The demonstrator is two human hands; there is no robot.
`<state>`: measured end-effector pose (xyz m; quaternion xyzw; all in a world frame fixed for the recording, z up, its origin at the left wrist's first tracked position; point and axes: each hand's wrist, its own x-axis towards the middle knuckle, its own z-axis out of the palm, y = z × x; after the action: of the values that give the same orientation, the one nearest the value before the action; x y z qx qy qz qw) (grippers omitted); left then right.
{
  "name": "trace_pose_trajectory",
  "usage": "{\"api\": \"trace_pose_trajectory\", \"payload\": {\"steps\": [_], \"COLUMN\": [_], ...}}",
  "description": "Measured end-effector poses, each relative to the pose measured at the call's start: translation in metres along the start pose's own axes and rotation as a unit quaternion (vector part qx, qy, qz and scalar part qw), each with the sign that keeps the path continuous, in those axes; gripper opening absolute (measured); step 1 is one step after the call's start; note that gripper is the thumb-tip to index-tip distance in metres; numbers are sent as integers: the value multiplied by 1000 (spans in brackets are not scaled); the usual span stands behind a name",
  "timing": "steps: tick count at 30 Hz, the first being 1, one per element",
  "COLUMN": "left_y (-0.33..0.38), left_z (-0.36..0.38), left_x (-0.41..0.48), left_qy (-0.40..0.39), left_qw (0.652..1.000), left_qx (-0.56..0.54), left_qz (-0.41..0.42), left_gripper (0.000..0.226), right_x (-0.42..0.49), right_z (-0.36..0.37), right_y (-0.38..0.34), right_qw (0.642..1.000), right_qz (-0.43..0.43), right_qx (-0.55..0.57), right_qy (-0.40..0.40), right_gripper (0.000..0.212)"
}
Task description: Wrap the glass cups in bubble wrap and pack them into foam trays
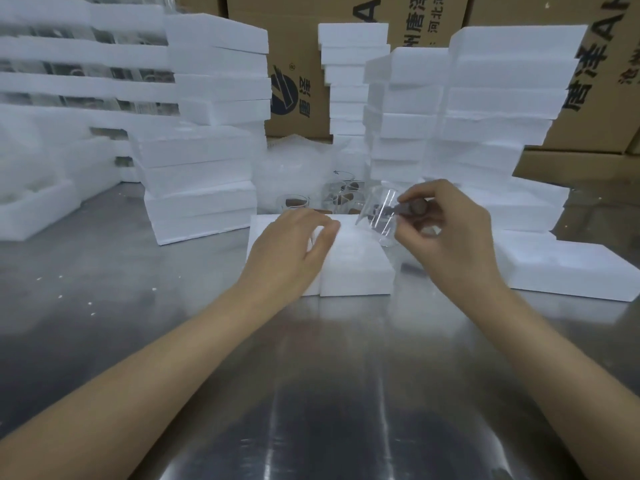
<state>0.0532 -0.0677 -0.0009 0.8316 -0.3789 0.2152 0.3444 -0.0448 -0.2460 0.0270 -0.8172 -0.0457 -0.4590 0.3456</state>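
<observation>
A white foam tray (353, 261) lies on the steel table straight ahead of me. My left hand (294, 247) rests on its left half with the fingers curled loosely and apart. My right hand (446, 230) holds a clear glass cup (381, 216), tilted, just above the tray's right edge; the fingers pinch a dark brown piece at the cup's side. Behind the tray stand several more glass cups (332, 199) with brown parts. A heap of bubble wrap (298, 164) lies behind them.
Tall stacks of white foam trays (204, 168) rise at the left, and more foam trays (485, 109) at the back right. A flat foam piece (561, 268) lies right of my right hand. Cardboard boxes (298, 64) form the back wall. The steel table (311, 375) reaches toward me.
</observation>
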Motion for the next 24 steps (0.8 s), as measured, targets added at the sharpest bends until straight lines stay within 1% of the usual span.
{"api": "trace_pose_trajectory", "payload": {"steps": [1,2,4,6,9,11,13,15,16,18,21,22,23,24], "left_y": [-5,-11,-24,-36,-51,-58,-66,-76,-82,-94,-94,-92,-89,-85], "left_z": [0,0,0,4,12,21,35,50,56,63,59,55,52,48], "left_x": [7,16,40,73,124,150,167,176,178,180,186,187,189,190], "left_qy": [25,41,49,31,14,7,-22,-41,-38,1,83,85,65,23], "left_qw": [1000,998,996,993,974,974,972,965,960,952,961,963,964,962], "left_qx": [5,15,38,81,179,182,196,223,246,276,237,229,232,244], "left_qz": [-17,-34,-62,-85,-135,-138,-127,-130,-132,-130,-117,-114,-114,-118], "left_gripper": [26,21,23,27,29,24,26,28,26,25,30,32,32,31], "right_x": [-3,-7,-11,-13,-11,-9,-8,-8,-9,-7,-5,-5,-5,-6], "right_z": [5,9,16,22,28,29,30,31,32,33,33,33,33,34], "right_y": [3,6,15,24,38,47,54,61,64,67,69,69,69,69], "right_qw": [999,997,991,977,940,920,905,893,890,890,883,879,879,880], "right_qz": [20,36,56,92,181,218,243,259,262,257,243,240,237,236], "right_qx": [34,64,123,190,287,322,343,362,368,370,392,400,403,400], "right_qy": [12,19,15,6,31,49,64,67,66,74,89,93,95,96], "right_gripper": [26,27,30,34,31,26,22,20,20,22,23,22,25,29]}}
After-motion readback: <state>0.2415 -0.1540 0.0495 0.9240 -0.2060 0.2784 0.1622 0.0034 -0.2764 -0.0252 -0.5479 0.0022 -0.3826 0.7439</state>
